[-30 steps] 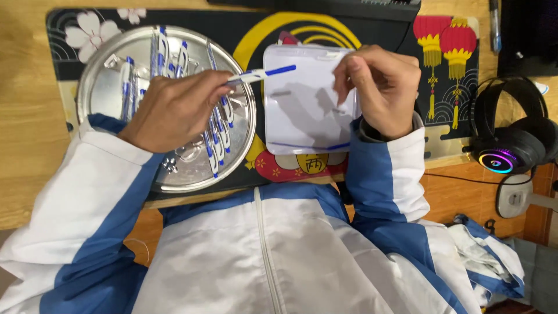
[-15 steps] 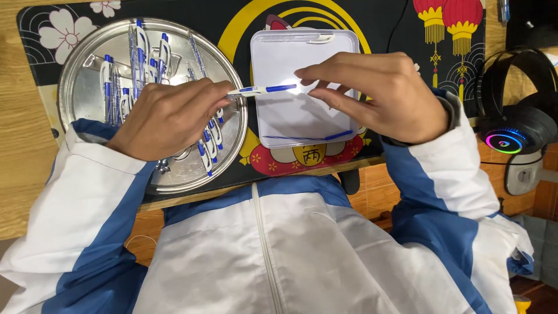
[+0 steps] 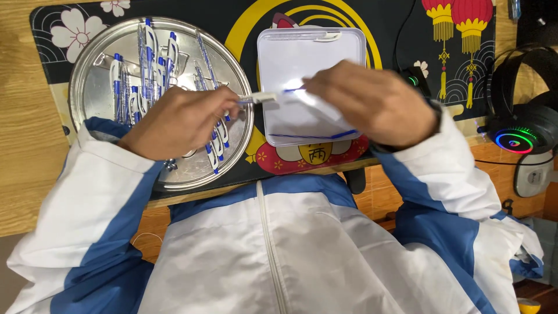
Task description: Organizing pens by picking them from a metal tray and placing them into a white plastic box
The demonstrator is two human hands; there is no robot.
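My left hand grips a white pen barrel over the right edge of a round metal tray that holds several blue-and-white pens. My right hand pinches a thin blue refill whose other end meets the barrel's tip. Both hands hover above a white rectangular tray. Another thin blue refill lies along that tray's near edge.
A dark desk mat with flowers and lanterns covers the wooden desk. A black headset with a glowing ring stands at the right, with a small black device beside my right wrist.
The hands have drawn apart. The pen that both hands held whole now shows its blue refill drawn out of the white barrel towards the right.
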